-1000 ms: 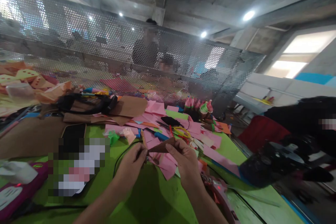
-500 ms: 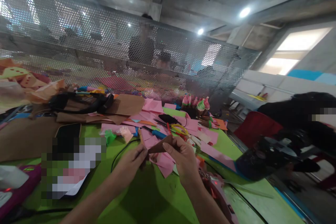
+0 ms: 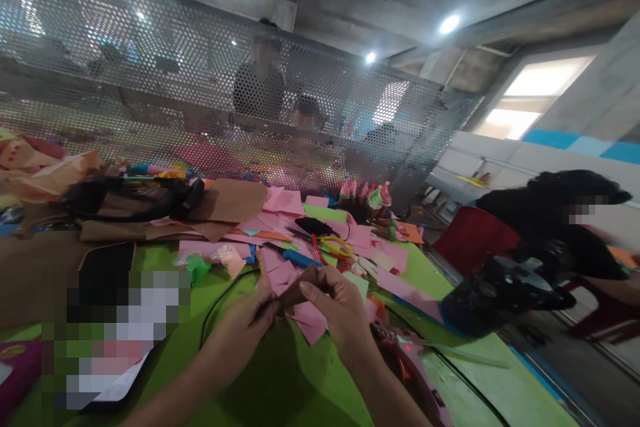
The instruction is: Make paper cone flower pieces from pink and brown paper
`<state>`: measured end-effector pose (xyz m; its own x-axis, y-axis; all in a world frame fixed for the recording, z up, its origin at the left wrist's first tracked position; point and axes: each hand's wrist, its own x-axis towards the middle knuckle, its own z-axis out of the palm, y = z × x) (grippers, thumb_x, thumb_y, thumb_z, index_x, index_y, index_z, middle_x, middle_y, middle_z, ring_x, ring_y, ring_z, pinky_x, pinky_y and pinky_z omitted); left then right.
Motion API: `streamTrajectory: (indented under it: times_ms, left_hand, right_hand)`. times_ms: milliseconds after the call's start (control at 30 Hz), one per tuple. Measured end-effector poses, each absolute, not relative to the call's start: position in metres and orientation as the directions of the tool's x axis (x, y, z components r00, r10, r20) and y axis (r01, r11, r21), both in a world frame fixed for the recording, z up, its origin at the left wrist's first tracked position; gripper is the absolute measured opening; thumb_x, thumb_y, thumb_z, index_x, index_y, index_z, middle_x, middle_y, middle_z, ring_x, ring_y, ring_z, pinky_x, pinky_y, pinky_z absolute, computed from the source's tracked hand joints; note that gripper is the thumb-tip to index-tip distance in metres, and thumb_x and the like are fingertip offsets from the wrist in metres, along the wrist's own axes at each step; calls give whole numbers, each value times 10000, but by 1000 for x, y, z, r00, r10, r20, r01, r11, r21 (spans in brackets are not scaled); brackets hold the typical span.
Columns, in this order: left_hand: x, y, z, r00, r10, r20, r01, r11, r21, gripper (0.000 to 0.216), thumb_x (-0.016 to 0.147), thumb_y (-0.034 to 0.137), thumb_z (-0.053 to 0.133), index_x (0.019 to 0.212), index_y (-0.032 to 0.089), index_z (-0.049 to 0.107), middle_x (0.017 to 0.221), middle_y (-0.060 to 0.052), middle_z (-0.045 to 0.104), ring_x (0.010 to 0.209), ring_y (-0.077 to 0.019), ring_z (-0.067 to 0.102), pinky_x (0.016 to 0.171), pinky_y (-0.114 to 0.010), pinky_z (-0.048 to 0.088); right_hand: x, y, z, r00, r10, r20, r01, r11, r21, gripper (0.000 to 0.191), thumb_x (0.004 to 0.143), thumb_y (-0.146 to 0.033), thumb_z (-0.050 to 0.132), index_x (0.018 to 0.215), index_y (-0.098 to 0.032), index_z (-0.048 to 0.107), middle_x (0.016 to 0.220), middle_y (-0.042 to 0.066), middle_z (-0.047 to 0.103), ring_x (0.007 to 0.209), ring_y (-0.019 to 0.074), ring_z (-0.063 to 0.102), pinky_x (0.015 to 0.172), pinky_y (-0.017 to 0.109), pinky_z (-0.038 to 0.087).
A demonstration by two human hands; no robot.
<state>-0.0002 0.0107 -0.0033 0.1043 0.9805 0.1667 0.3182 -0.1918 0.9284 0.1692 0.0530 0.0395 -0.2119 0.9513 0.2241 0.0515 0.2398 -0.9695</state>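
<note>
Between my two hands is a small folded brown piece, felt or paper by its look (image 3: 295, 288). My left hand (image 3: 250, 320) pinches its near left end, and the fingertips are partly blurred. At the other end, my right hand (image 3: 333, 300) grips it with the thumb on top and fingers curled behind. Just beyond lie pink sheets (image 3: 309, 323), a blue-handled tool (image 3: 300, 258) and yellow-handled scissors (image 3: 335, 247). A pink glue gun (image 3: 413, 360) with a red light rests beside my right forearm.
On the green table (image 3: 280, 387), a pixelated phone-like object (image 3: 120, 367) lies left. Brown sheets (image 3: 235, 200) and a black headband-like item (image 3: 135, 200) are behind it. A dark bin (image 3: 500, 293) stands right, near a seated person (image 3: 565, 213). Perforated metal panel (image 3: 190, 100) closes the back.
The brown piece has tilted and folded narrower between my fingers. My left hand has turned slightly and shifted left and down. The whole view has swung a little to the right.
</note>
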Motion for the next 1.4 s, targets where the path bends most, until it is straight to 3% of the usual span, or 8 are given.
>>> streamTrajectory:
  times_ms: [200, 333, 433, 533, 667, 933, 1167, 1400]
  left_hand:
    - [-2, 6, -7, 47, 987, 153, 339, -160, 927, 296, 919, 413, 398, 706, 229, 489, 629, 35, 463, 608, -166, 430, 576, -271, 292]
    - [-5, 1, -10, 12, 995, 98, 298, -97, 950, 300, 914, 438, 421, 724, 228, 521, 635, 36, 480, 609, -162, 443, 564, -260, 303]
    - [-6, -2, -10, 4, 996, 86, 257, -84, 963, 263, 897, 414, 438, 758, 225, 558, 645, 33, 499, 620, -165, 454, 572, -255, 321]
    - [-5, -3, -8, 18, 994, 108, 246, -109, 963, 278, 889, 431, 442, 742, 222, 551, 640, 30, 503, 614, -163, 452, 567, -254, 326]
    - [-3, -5, -6, 35, 993, 110, 290, -115, 950, 325, 894, 470, 427, 697, 226, 513, 624, 31, 489, 606, -164, 451, 570, -260, 321]
    - [-3, -4, -2, 64, 997, 46, 279, -62, 958, 307, 897, 452, 408, 711, 226, 498, 655, 26, 492, 650, -175, 470, 602, -274, 325]
    - [-7, -2, -9, 41, 999, -7, 189, -1, 982, 316, 905, 474, 438, 760, 218, 555, 681, 30, 502, 680, -171, 474, 626, -272, 334]
    - [-4, -5, 2, 67, 997, 24, 64, -28, 998, 283, 858, 479, 515, 849, 215, 617, 806, -6, 625, 770, -183, 548, 696, -269, 396]
  right_hand:
    - [171, 58, 34, -160, 955, 251, 88, 267, -960, 280, 734, -433, 755, 675, -197, 616, 720, 25, 642, 716, 203, 591, 649, 316, 478]
    - [170, 59, 39, -113, 969, 221, -50, 217, -975, 290, 740, -445, 753, 843, -201, 637, 815, 14, 644, 752, 173, 593, 698, 297, 490]
    - [164, 52, 43, -185, 974, 133, -187, 98, -977, 454, 651, -385, 831, 1015, -229, 608, 922, 10, 648, 793, 168, 612, 702, 286, 502]
    - [155, 43, 42, -338, 941, 34, -216, -42, -975, 408, 570, -294, 877, 879, -189, 633, 791, 1, 656, 703, 157, 615, 648, 267, 486]
    - [151, 39, 37, -303, 952, -28, -161, -80, -984, 260, 558, -258, 865, 649, -150, 647, 622, -3, 649, 599, 133, 597, 609, 246, 465]
    - [160, 47, 42, -246, 969, 27, -147, -10, -989, 149, 602, -223, 819, 664, -148, 706, 615, 36, 704, 573, 146, 615, 559, 245, 465]
    - [175, 59, 46, -135, 983, 121, -163, 98, -982, 123, 627, -219, 816, 675, -172, 713, 616, -5, 670, 576, 107, 561, 549, 209, 423]
    - [155, 44, 40, -302, 953, -6, -103, -38, -994, 219, 594, -268, 847, 670, -153, 677, 583, -10, 641, 543, 111, 545, 540, 225, 413]
